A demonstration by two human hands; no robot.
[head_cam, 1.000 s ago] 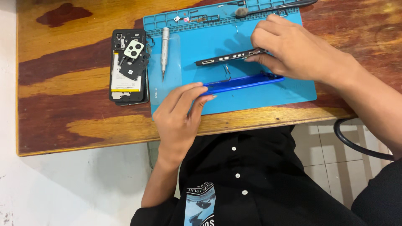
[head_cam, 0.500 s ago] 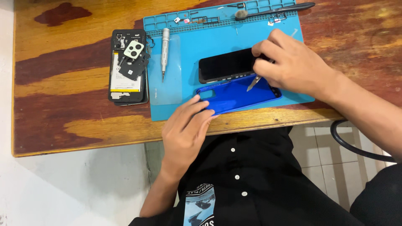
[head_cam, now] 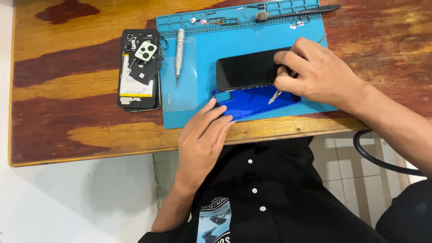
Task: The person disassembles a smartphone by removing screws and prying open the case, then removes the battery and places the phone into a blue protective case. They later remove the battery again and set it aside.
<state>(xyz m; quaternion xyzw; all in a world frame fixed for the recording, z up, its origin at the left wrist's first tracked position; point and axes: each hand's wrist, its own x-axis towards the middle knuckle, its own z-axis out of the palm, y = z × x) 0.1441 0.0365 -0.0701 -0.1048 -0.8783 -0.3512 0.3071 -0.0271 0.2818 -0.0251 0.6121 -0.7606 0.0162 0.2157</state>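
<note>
A black phone screen (head_cam: 245,69) is lifted open above its blue back shell (head_cam: 252,101) on the blue work mat (head_cam: 198,112). My right hand (head_cam: 315,74) grips the screen's right end and holds a thin metal pry tool (head_cam: 275,95) whose tip points at the shell. My left hand (head_cam: 202,135) rests fingertips on the shell's left corner, pressing it to the mat.
An opened phone (head_cam: 138,72) with exposed battery and a pale camera cover lies left of the mat on the wooden table (head_cam: 67,90). A silver screwdriver (head_cam: 179,53) lies on the mat. A brush (head_cam: 292,12) and small parts sit in the mat's top trays. A black cable (head_cam: 378,157) hangs at right.
The screen has swung from edge-on to face-up, hinged away from the blue shell. My left hand slid back to the shell's left corner. The view shifted slightly.
</note>
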